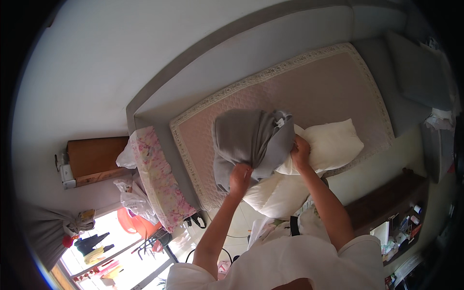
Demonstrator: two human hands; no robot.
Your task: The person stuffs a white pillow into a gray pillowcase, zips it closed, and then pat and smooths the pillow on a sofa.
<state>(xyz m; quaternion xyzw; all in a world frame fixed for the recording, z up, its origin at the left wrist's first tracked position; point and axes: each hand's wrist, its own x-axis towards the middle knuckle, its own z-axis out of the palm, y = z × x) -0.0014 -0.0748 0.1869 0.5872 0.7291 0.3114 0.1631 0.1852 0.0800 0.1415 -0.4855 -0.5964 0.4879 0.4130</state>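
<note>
A grey fabric cover point(239, 134), bunched and folded, is stretched between my two hands above a sofa seat. My left hand point(240, 177) grips its lower edge, fingers closed on the cloth. At the cover's right edge my right hand point(301, 150) is closed on the fabric, beside a cream pillow point(335, 145). A small white patch, perhaps a tag or stuffing, shows within the folds at the top. Another cream pillow or cushion point(275, 195) lies below the cover, close in front of me. Part of my right fingers is hidden by cloth.
A pink quilted mat point(319, 83) with a patterned border covers the grey sofa point(369, 79). A floral cloth point(156, 174) lies over the left armrest, near plastic bags point(134, 195) and a cardboard box point(98, 156). A dark wooden table point(384, 199) with small items stands at the right.
</note>
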